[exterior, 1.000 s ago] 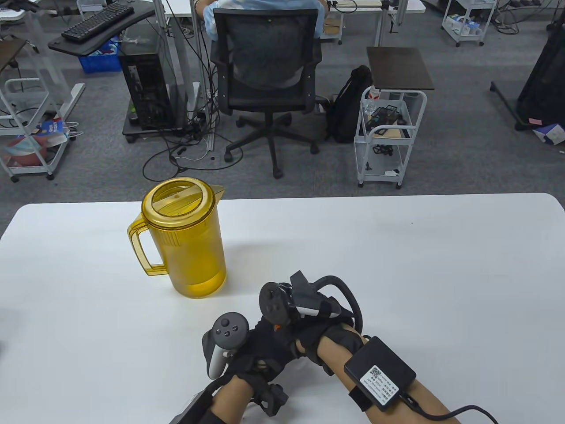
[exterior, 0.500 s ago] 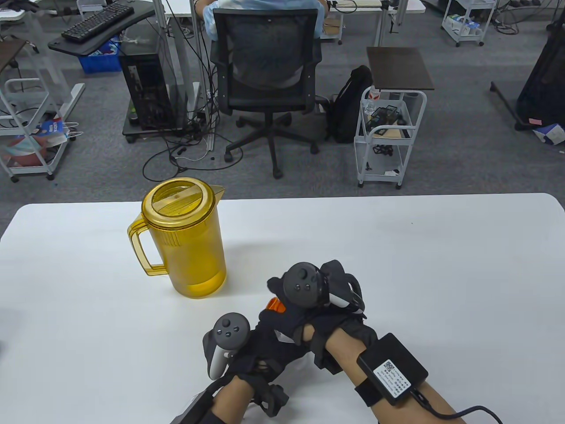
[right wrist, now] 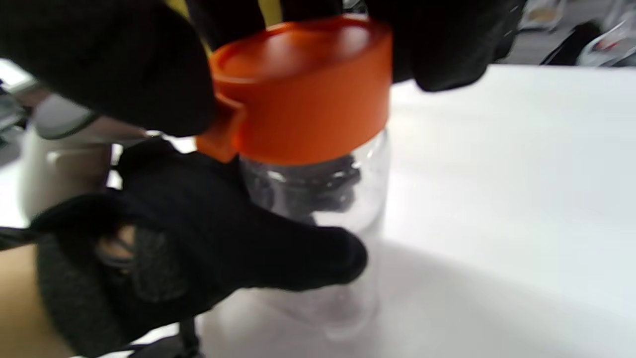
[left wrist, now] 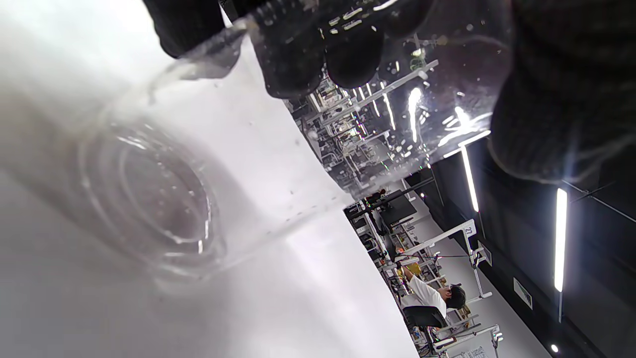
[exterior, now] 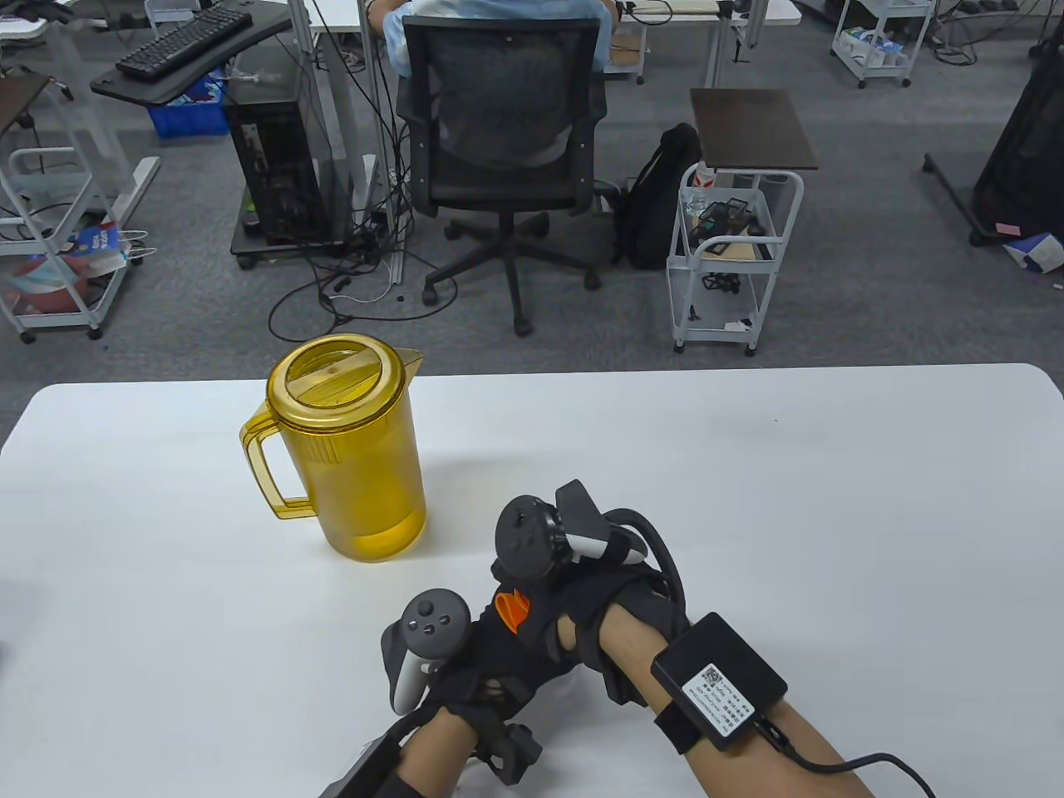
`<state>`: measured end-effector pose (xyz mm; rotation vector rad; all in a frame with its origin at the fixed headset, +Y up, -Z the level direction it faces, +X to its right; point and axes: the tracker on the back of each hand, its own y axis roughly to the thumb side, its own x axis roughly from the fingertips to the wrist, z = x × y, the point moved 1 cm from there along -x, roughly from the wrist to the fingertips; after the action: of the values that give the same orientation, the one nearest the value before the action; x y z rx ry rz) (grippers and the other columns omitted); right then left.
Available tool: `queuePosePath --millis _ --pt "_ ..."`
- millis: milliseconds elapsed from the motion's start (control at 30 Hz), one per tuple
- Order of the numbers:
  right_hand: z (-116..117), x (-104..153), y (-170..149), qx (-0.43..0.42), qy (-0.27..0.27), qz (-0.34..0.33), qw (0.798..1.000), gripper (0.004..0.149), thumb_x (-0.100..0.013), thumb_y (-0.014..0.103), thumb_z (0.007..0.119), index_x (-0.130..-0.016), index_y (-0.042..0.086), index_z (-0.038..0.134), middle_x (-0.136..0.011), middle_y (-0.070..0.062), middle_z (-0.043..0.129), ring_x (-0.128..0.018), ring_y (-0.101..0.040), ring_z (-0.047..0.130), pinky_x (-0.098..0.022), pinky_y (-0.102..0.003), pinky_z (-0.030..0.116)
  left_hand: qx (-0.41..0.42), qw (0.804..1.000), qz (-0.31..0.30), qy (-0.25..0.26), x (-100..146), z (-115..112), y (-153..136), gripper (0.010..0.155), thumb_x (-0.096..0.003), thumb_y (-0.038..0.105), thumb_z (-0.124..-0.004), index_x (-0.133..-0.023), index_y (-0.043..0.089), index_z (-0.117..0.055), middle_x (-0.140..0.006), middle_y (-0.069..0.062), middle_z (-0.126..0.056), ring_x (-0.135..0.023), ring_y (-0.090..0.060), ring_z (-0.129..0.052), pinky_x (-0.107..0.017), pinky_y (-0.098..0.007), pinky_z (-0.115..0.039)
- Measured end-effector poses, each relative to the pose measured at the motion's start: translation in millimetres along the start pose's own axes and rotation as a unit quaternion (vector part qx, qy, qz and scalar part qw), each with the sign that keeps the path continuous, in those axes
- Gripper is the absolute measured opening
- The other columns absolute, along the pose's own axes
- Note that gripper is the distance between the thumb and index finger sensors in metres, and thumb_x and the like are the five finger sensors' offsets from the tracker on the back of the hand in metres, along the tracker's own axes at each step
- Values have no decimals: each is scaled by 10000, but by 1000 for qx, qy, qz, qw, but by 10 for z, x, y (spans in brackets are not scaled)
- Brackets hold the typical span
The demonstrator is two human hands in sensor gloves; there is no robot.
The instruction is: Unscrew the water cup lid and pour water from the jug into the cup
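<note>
A clear plastic cup [right wrist: 323,209] with an orange screw lid [right wrist: 308,89] stands on the white table [exterior: 748,465] near its front edge. My left hand [exterior: 490,657] wraps round the cup's body and steadies it; its fingers [left wrist: 298,64] show through the clear wall in the left wrist view. From above, my right hand [exterior: 565,598] grips the orange lid [exterior: 510,608], fingers curled over its rim. The amber jug [exterior: 353,449], lid on and holding a little water, stands to the left and behind, handle pointing left.
The table's far edge runs just behind the jug. Beyond it on the floor are an office chair [exterior: 503,150], a white trolley [exterior: 731,258] and a computer tower [exterior: 274,170]. A cable trails from the box [exterior: 719,677] strapped on my right forearm.
My right hand has turned back and forth on the lid: its tracker swung right, then back left. The orange lid's tab shows more now. Left hand and jug stayed still.
</note>
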<state>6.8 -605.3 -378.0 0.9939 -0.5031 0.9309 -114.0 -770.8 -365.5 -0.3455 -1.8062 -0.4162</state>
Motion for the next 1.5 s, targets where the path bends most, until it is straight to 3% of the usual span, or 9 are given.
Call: queuePosePath --millis 167,267,433,533,800,1000,1200,1367,1500 --pt "23 -21 -60 -46 -16 -43 998 551 -488 436 874 -1006 362 703 -1182 -58 422 -1050 -504 447 -721 -693 563 -1 1000 0 1 -1 0 -2 1108 -271 715 -1087 -1124 433 -438 -1163 110 -643 -1122 -252 -766 -794 -574 -644" --pt "-10 24 -59 -54 -68 -12 996 735 -478 600 823 -1102 346 532 -1191 -110 370 -1019 -569 499 -690 -704 601 -3 1000 0 1 0 -1 -2 1108 -272 717 -1084 -1124 434 -434 -1163 111 -642 -1122 -252 -765 -796 -574 -642" --pt "-72 72 3 72 -128 188 971 875 -442 754 682 -1042 118 650 -947 -234 770 -602 -414 969 -400 -464 901 -5 1000 -1 1 -2 -1 -3 1108 -275 718 -1083 -1124 432 -432 -1165 108 -638 -1121 -254 -765 -795 -577 -639" --pt "-50 17 90 108 -127 183 969 843 -453 723 718 -1001 82 706 -857 -245 841 -453 -316 1019 -286 -388 920 -6 1000 -2 1 -3 2 -6 1108 -273 720 -1082 -1123 434 -432 -1164 109 -640 -1120 -255 -767 -795 -578 -639" --pt "-36 26 212 76 -21 22 997 611 -485 416 879 -1050 358 652 -1181 -72 457 -1044 -516 537 -707 -702 586 -5 1000 -1 -1 -4 0 -4 1109 -274 718 -1082 -1124 433 -429 -1164 108 -641 -1122 -259 -761 -794 -577 -643" --pt "-131 90 40 67 -97 118 986 912 -434 732 775 -1118 195 502 -1127 -219 503 -837 -536 780 -567 -597 781 -5 1000 -1 -1 -4 -1 -8 1111 -273 720 -1081 -1124 434 -426 -1166 107 -639 -1122 -260 -762 -790 -575 -656" --pt "-92 22 112 131 -90 156 975 901 -419 745 772 -1046 111 648 -971 -240 751 -542 -350 1009 -362 -430 914 -5 1000 1 -5 -5 -3 -9 1113 -272 725 -1078 -1124 431 -425 -1168 106 -635 -1126 -264 -755 -791 -578 -654" --pt "-6 -18 285 170 -43 84 981 793 -456 528 914 -1107 276 538 -1137 -196 499 -823 -497 847 -584 -570 834 -3 1000 2 -5 -5 -4 -10 1114 -272 726 -1078 -1125 427 -427 -1168 104 -635 -1125 -267 -755 -790 -578 -654" --pt "44 -39 261 161 -89 66 981 653 -442 544 924 -1014 390 651 -1131 -189 508 -858 -489 804 -621 -565 815 -4 1000 2 -6 -6 -5 -10 1112 -271 727 -1077 -1123 427 -430 -1167 101 -638 -1124 -267 -756 -789 -577 -655"
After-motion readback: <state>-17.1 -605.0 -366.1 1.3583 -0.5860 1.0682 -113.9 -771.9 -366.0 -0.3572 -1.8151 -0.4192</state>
